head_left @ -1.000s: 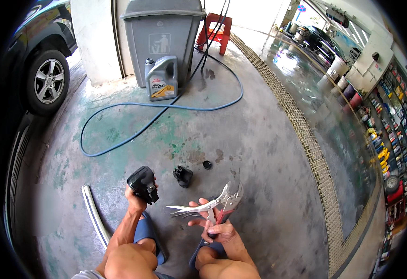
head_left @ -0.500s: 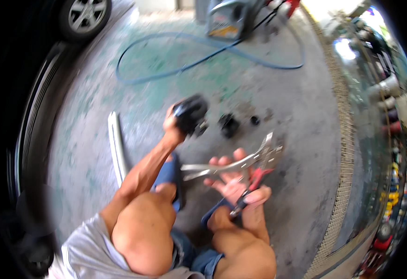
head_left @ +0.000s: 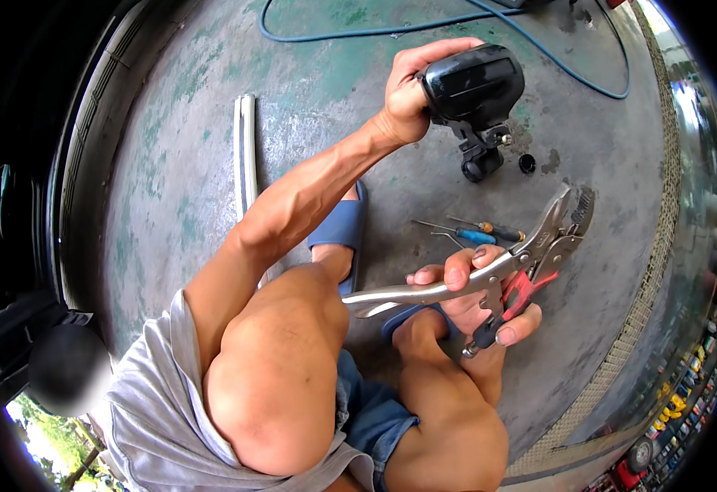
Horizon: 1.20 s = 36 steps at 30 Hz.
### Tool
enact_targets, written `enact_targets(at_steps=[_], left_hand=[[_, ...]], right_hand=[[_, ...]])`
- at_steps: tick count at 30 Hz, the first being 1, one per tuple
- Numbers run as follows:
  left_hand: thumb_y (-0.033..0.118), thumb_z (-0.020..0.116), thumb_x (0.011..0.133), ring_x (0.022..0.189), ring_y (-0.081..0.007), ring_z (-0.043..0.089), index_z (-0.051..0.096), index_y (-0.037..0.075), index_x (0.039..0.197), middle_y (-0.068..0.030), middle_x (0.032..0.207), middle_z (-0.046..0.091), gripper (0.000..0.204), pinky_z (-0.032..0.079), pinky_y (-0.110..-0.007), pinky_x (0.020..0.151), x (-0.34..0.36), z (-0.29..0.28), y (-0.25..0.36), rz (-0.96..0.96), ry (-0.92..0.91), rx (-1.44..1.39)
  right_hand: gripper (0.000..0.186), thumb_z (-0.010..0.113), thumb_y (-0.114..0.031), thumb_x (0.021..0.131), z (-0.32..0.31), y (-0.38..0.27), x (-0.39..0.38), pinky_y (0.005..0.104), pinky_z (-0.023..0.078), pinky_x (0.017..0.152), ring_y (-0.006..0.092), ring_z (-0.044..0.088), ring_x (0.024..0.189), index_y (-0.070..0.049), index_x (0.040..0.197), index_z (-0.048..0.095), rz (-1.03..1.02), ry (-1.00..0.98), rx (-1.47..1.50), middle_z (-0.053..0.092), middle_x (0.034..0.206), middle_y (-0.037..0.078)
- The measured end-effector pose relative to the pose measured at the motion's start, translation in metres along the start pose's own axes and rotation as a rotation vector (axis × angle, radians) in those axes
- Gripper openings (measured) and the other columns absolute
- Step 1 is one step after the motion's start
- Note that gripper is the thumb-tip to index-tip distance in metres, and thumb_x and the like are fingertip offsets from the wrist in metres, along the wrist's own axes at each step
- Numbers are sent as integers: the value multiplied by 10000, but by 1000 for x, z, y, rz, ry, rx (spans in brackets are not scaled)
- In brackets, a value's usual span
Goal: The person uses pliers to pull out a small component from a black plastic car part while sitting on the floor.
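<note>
My left hand (head_left: 409, 94) grips a black plastic housing (head_left: 473, 78) raised above the floor, with a small bracket and metal screw underneath. A black fitting (head_left: 480, 164) appears just below it, partly overlapped, beside a small black ring or cap (head_left: 526, 164). My right hand (head_left: 473, 303) is closed around large silver locking pliers (head_left: 530, 254) with a red lever, their jaws pointing up to the right. Behind the pliers lie screwdrivers with blue (head_left: 475, 236) and dark (head_left: 507, 233) handles, along with a thin bent tool.
A white strip (head_left: 245, 148) lies by my left leg. A blue hose (head_left: 350, 36) loops across the floor (head_left: 178, 139) ahead. A grated drain (head_left: 653, 271) runs along the right, with shelves of bottles beyond. Dark vehicle bodywork (head_left: 30, 246) borders the left.
My view has tipped down toward my legs. My left hand has lifted the housing up and to the right. The pliers stay in my right hand, and the screwdrivers now show.
</note>
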<state>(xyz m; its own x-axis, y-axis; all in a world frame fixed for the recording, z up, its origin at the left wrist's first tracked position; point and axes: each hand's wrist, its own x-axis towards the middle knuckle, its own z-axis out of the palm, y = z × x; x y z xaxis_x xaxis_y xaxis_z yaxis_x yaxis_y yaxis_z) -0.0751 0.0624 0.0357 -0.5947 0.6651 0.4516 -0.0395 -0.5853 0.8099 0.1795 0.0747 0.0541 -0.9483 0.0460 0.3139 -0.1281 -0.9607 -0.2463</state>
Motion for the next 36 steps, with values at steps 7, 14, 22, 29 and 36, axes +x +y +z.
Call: enact_targets(at_steps=[7, 14, 22, 29, 36], left_hand=[[245, 571, 793, 984, -161, 663, 655, -70, 1196, -97, 1069, 722, 519, 524, -295, 903, -1, 14, 4, 21, -46, 75], [212, 523, 814, 1007, -188, 685, 613, -88, 1272, -148, 1129, 719, 555, 538, -298, 919, -23, 20, 18, -178, -37, 133], [243, 614, 819, 783, -91, 617, 681, -62, 1112, -55, 852, 706, 428, 504, -256, 710, -33, 17, 36, -237, 117, 322], [189, 576, 843, 923, -160, 682, 647, -68, 1214, -113, 1023, 731, 457, 535, -275, 844, -50, 12, 46, -190, 58, 570], [162, 679, 788, 835, -196, 688, 636, -51, 1173, -160, 986, 711, 442, 546, -303, 779, -55, 8, 40, 178, 117, 701]], right_hand=[[901, 714, -75, 594, 4, -6, 5, 645, 169, 1200, 434, 355, 1432, -45, 1452, 440, -28, -34, -24, 533, 1352, 222], [953, 679, 40, 630, 6, -16, -6, 704, 120, 1193, 386, 80, 1546, -101, 1510, 344, -214, 95, -23, 414, 1520, 180], [1011, 739, -76, 557, 0, -24, -32, 566, 152, 1236, 433, 375, 1400, -40, 1488, 346, -154, 186, -392, 492, 1318, 175], [813, 617, -33, 634, 7, -4, -27, 438, 320, 1152, 307, 486, 1288, 58, 1410, 391, 55, 715, -1400, 481, 1372, 176], [825, 585, -41, 640, 9, 6, -14, 427, 400, 1043, 393, 506, 1165, 36, 1435, 378, 35, 806, -1928, 488, 1285, 243]])
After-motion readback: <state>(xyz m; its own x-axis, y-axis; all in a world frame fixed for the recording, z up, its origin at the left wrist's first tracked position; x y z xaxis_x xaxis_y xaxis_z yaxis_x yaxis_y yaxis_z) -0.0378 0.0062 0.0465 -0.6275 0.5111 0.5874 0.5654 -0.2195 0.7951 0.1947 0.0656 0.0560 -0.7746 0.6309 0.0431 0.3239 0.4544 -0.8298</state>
